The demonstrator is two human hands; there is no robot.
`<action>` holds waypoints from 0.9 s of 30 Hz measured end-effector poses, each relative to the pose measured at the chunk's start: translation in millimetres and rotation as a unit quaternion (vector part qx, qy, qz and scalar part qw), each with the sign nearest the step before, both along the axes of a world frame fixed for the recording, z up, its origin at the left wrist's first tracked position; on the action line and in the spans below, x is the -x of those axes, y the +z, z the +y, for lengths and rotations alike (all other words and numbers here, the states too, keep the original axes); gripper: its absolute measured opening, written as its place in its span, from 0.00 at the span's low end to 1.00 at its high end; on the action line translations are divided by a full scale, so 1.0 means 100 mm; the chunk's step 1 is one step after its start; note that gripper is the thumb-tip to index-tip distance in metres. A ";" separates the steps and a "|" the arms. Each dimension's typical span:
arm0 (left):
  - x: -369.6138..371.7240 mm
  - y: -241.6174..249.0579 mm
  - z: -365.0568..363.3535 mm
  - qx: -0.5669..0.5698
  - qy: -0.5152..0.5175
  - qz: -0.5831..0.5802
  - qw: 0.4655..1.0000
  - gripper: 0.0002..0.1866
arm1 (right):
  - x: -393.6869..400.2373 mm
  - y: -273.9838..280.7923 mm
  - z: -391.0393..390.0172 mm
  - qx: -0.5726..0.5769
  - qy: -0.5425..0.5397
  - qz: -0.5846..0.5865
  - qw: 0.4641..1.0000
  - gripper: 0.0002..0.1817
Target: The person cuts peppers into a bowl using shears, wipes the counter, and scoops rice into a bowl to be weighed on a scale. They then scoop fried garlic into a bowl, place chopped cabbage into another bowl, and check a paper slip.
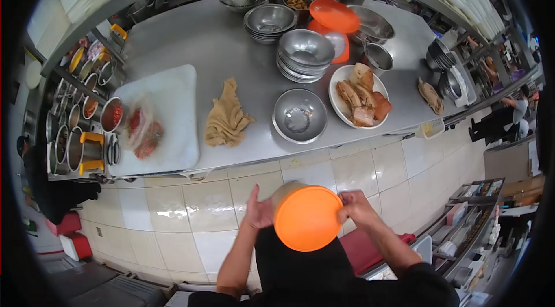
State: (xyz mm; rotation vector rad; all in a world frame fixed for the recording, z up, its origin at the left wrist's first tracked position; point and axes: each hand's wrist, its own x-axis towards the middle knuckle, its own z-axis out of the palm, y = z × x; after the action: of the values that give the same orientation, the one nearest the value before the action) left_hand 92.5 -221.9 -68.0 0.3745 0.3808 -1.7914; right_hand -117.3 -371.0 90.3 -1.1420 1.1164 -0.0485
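Note:
In front of my body is a tub [281, 194] with a round orange lid [309, 218], held over the floor short of the counter. My left hand [259, 210] supports the tub's left side, thumb raised and the other fingers partly hidden by it. On the opposite side, my right hand [356, 210] grips the lid's rim with bent fingers. Beyond the tub, a metal bowl [299, 116] stands at the counter's front edge. To its right is a white plate [336, 112] bearing large pieces of cooked meat [363, 96].
A crumpled tan cloth [226, 116] lies on the steel counter [231, 56]. Left of it, a white cutting board [184, 99] carries a plastic bag of red food [144, 131]. Stacked bowls [305, 53] and another orange lid [334, 15] sit farther back. A person [511, 113] is at far right.

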 end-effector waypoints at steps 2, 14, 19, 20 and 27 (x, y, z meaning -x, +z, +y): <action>0.25 0.27 0.12 -0.014 0.043 -0.167 0.985 0.46 | -0.23 0.14 -0.13 -0.031 0.078 -0.010 0.996 0.11; 0.22 0.61 0.19 0.108 0.432 -0.214 0.869 0.44 | -1.01 0.81 0.22 0.452 0.275 -0.068 0.846 0.41; 0.43 0.68 0.31 0.073 0.458 -0.202 0.863 0.45 | -1.45 0.14 -0.95 0.626 0.206 -0.038 0.751 0.35; 0.52 0.67 0.39 0.061 0.460 -0.195 0.864 0.45 | -1.50 -0.11 -1.25 0.644 0.246 0.009 0.724 0.36; 1.07 0.59 0.94 -0.013 0.464 -0.147 0.874 0.45 | -1.68 -0.50 -1.82 0.627 0.370 0.125 0.674 0.43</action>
State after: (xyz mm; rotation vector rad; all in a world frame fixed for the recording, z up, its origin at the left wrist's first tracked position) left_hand -14.6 -127.9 -8.7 0.3852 0.2910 -0.7707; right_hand 50.5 -553.1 40.4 -2.8771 0.6558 -0.0183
